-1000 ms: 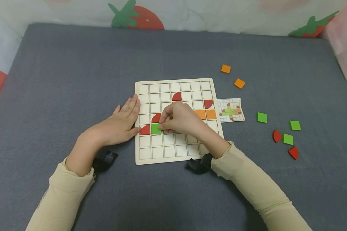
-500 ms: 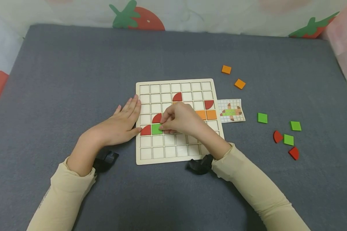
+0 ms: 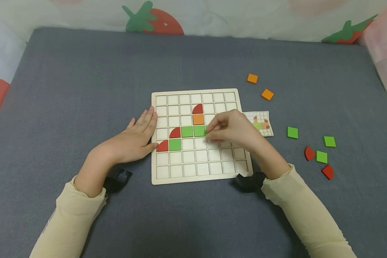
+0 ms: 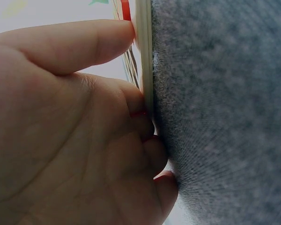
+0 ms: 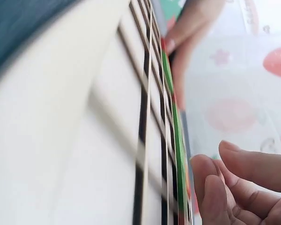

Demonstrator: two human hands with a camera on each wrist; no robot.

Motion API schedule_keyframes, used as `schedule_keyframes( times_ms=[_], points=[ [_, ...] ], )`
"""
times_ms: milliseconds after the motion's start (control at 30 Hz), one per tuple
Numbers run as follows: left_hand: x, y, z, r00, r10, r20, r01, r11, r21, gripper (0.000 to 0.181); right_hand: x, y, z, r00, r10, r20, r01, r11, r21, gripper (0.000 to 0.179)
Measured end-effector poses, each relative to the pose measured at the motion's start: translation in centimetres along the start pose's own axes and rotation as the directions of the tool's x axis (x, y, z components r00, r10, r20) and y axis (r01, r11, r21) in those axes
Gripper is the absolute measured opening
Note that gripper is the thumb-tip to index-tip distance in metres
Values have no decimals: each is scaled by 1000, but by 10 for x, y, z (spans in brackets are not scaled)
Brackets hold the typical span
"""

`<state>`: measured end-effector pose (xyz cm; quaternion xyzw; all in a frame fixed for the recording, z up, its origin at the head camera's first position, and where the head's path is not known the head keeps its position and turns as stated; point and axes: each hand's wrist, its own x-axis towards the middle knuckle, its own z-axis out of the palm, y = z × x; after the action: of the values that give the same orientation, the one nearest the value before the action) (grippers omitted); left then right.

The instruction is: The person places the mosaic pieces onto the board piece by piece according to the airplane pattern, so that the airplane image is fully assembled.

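A wooden grid board (image 3: 153, 165) lies on the dark cloth. My left hand (image 3: 129, 139) rests flat along its left edge, and in the left wrist view the fingertips touch the board's side (image 4: 145, 51). My right hand (image 3: 235, 129) is over the board's right part. In the right wrist view its thumb and fingers are bent loosely and stand apart, with nothing between them. Left of it are two green square tiles (image 3: 186, 131) in a row, an orange tile (image 3: 198, 119) and a red quarter-circle tile (image 3: 197, 109). Another green tile (image 3: 175, 144) lies lower left.
A printed pattern card (image 3: 265, 129) sticks out at the board's right, partly behind my right hand. Two loose orange tiles (image 3: 252, 78) lie farther back. Several green squares (image 3: 292, 132) and two red quarter circles (image 3: 327, 172) are scattered at right.
My right hand has let go of the lower-left green tile and moved right across the board, uncovering the green row and the orange tile. My left hand has stayed put.
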<state>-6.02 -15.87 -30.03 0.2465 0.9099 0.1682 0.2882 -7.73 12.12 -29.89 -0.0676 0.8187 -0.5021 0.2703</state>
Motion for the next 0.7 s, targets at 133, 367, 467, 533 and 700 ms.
schedule_keyframes(
  times_ms=[133, 367, 467, 533, 700],
  points=[
    [0, 0, -1, 1000, 0, 10, 0, 1000, -8, 76, -12, 16, -24, 999, 2, -46, -2, 1000, -1, 15],
    [0, -2, -2, 1000, 10, 23, -10, 1000, -8, 76, -36, 35, -58, 986, 52, -156, -53, 999, -2, 22],
    [0, -2, -2, 1000, 8, 25, -8, 1000, -11, 76, -45, 44, -70, 975, 77, -206, -86, 996, -31, 24],
    [0, -2, -2, 1000, 8, 26, -7, 1000, -10, 76, -52, 50, -78, 970, 89, -227, -102, 994, -47, 26],
    [-1, -3, -2, 999, -2, 36, 2, 1000, -3, 76, -67, 63, -98, 967, 95, -237, -118, 990, -82, 30]
  ],
)
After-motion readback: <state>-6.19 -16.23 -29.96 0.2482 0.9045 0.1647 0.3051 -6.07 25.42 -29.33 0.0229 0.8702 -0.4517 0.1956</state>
